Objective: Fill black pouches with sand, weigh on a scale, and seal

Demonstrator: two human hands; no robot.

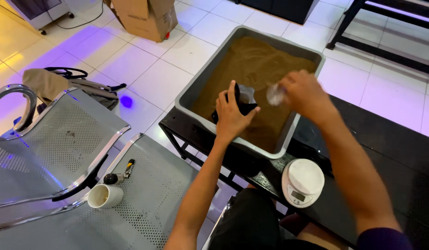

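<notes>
A large grey tub (192, 95) full of brown powder stands on a black table (390, 139). My left hand (233, 116) holds a small black pouch (244, 99) open over the powder, near the tub's front wall. My right hand (303, 95) hovers just right of the pouch, gripping a small clear scoop (274, 94) that is blurred. A white digital kitchen scale (302, 182) sits on the table in front of the tub, between my forearms.
Perforated metal bench seats (52, 153) stand to the left, carrying a white cup (104, 196) and a small lighter (128, 168). A tan bag (61, 83) lies on the white tiled floor; a cardboard box (147, 17) is farther back. A black frame (385, 28) stands at upper right.
</notes>
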